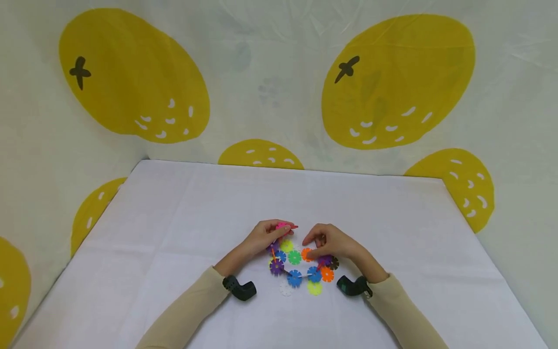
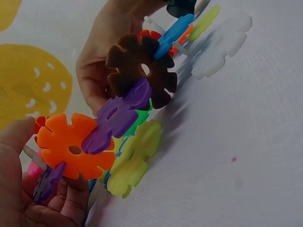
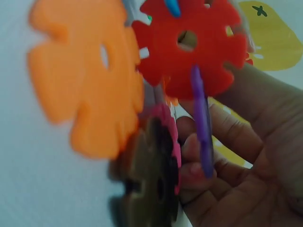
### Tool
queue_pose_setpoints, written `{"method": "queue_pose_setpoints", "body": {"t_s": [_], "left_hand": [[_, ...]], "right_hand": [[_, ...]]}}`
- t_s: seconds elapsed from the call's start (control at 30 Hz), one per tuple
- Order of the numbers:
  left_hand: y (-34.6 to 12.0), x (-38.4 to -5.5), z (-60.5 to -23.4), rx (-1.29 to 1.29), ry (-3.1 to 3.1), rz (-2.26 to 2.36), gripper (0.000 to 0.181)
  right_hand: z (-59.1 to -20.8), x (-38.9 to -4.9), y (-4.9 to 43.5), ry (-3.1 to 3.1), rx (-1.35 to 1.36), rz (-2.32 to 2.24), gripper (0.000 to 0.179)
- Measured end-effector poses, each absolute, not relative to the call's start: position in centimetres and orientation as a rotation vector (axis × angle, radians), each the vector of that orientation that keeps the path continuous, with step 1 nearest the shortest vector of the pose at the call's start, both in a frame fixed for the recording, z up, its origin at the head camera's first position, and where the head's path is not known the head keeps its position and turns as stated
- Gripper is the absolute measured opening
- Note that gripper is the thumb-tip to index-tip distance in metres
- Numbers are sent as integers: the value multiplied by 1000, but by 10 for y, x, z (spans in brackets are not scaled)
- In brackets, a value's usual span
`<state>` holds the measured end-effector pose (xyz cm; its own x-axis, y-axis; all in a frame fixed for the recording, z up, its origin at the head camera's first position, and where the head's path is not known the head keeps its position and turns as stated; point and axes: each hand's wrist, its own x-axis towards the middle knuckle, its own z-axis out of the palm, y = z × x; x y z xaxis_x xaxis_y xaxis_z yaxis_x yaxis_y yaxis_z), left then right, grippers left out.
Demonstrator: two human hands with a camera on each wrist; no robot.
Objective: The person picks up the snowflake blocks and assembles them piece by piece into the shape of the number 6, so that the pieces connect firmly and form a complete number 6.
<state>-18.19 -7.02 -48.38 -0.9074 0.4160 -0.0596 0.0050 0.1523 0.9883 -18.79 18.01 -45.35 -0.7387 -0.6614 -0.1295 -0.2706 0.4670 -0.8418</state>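
A chain of slotted plastic flower discs runs in a curve between the hands. Its near part has two blue discs (image 1: 294, 278) and a purple disc (image 1: 276, 266); an orange disc (image 2: 71, 146) and a brown disc (image 2: 137, 71) show in the left wrist view. My left hand (image 1: 268, 233) pinches a pink disc (image 1: 281, 225), with a red disc (image 1: 295, 227) edge-on beside it. At the opposite end, my right hand (image 1: 333, 240) has its thumb on an orange disc (image 1: 306, 254); its fingers are curled. In the right wrist view a red disc (image 3: 199, 42) hides part of that grip.
Loose discs lie around the chain: green (image 1: 294, 257), yellow (image 1: 315, 288), orange (image 1: 327, 274), brown (image 1: 334, 263) and white (image 1: 285, 290). A white cloth covers the table (image 1: 174, 218). A fruit-patterned curtain (image 1: 270, 72) hangs behind it.
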Motion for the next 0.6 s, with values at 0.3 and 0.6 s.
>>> {"method": "queue_pose_setpoints", "body": {"t_s": [0.3, 0.6], "left_hand": [[-70, -171, -461, 412, 2081, 1837, 31], [-69, -175, -465, 393, 2101, 1805, 28]], "right_hand": [[-450, -186, 176, 2278, -787, -1175, 17], [-456, -191, 178, 2264, -769, -1261, 10]]}}
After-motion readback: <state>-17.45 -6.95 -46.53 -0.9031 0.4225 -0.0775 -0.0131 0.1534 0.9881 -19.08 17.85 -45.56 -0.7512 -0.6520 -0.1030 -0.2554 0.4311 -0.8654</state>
